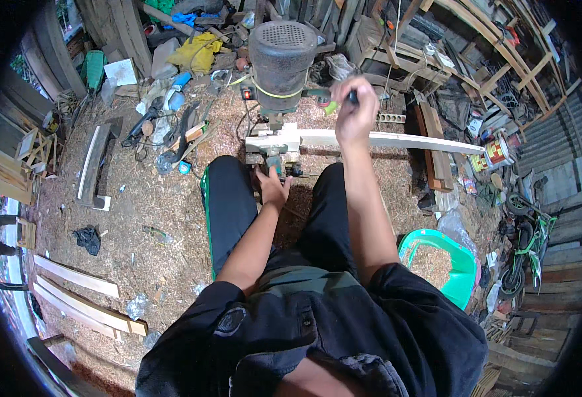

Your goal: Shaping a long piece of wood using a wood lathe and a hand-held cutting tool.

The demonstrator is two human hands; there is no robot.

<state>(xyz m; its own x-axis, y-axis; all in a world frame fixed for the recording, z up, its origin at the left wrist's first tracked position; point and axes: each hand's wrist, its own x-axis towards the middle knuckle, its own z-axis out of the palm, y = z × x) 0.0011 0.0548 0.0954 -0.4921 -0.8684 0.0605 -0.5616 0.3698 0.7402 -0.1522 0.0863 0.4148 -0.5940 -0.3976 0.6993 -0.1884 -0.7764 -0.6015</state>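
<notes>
Apparently machining the long pale wooden plank [390, 139], the right hand [359, 112] clasps a black handle [352, 98]; how the left hand [275, 190] closes is unclear. Steady pressure seems needed next.

Hands [274, 190]: two. Machine [279, 63]: one. Large green tub [461, 268]: one.

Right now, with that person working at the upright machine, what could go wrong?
The left hand is low at the base of the machine, so fingers might get pinched or cut if something slips. The long board sticks out far to the right, so a bump at that end could shift it. Wood shavings cover much of the floor, perhaps making footing slippery.
</notes>
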